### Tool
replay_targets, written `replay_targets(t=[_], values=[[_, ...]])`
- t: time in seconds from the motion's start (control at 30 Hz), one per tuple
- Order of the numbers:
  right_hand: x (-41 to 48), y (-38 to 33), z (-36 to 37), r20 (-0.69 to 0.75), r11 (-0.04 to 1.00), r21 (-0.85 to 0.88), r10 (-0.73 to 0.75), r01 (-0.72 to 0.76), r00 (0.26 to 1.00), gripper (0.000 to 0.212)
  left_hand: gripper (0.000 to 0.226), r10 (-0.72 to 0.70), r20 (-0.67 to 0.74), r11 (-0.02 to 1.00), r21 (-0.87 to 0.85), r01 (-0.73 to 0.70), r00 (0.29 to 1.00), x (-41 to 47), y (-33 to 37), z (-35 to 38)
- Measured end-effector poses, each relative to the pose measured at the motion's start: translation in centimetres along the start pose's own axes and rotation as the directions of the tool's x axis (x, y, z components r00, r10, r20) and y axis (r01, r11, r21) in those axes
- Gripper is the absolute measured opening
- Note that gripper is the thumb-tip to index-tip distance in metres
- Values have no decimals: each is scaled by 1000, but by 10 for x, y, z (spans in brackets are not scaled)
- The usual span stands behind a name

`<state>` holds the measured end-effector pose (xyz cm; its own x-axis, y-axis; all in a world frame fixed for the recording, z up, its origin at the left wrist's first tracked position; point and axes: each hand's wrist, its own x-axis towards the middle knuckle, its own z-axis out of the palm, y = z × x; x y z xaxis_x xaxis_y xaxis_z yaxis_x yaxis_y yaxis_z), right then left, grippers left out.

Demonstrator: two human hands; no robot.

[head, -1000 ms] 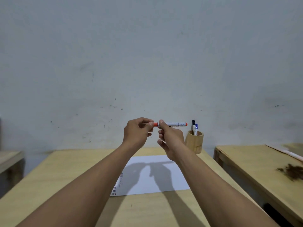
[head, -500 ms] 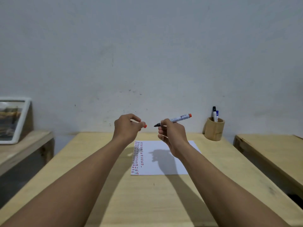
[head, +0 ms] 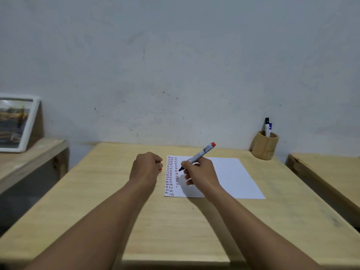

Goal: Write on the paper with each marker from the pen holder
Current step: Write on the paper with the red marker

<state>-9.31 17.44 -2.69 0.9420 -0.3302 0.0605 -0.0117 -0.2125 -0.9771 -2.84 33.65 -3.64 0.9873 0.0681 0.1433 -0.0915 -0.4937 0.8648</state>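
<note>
A white paper [head: 231,176] lies on the wooden table [head: 109,191], with columns of short red, blue and black dashes along its left side. My right hand [head: 200,173] grips an uncapped red marker [head: 200,154], tip down just above the paper beside the dashes. My left hand [head: 145,168] rests closed to the left of the paper, holding the marker's red cap [head: 160,169], mostly hidden in the fist. At the back right stands a wooden pen holder [head: 265,146] with a black-capped marker [head: 266,126] and a blue-capped marker [head: 270,129] in it.
A second wooden table [head: 329,172] sits to the right across a narrow gap. On the left a lower wooden shelf [head: 29,154] carries a white-framed picture [head: 15,123]. A grey wall runs behind the table.
The cap came off the marker into my left hand. My right hand lowered the marker from chest height to the paper, and my left hand dropped beside the sheet. The view tilted down.
</note>
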Motion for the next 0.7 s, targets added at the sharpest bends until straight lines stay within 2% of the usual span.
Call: replay_targets(t=[0.13,0.3,0.47,0.6,0.7], values=[[-1,8,2,-1,992,-120,-43,43,999,20,25,77,26,979,185,-81,997,-2,-7,2],[-7,12,-1,-33,971,-226,-93,83,995,18,52,123,23,947,297,-124,992,-15,-6,-2],[-11,24,1,-67,963,-262,-82,62,994,19,30,157,-34,925,354,-135,987,-36,-24,3],[-11,27,3,-32,947,-310,-96,82,995,24,39,214,112,784,572,-239,970,-42,-42,0],[-11,28,4,-7,937,-339,-97,89,995,25,48,177,230,683,672,-288,957,-43,-41,1]])
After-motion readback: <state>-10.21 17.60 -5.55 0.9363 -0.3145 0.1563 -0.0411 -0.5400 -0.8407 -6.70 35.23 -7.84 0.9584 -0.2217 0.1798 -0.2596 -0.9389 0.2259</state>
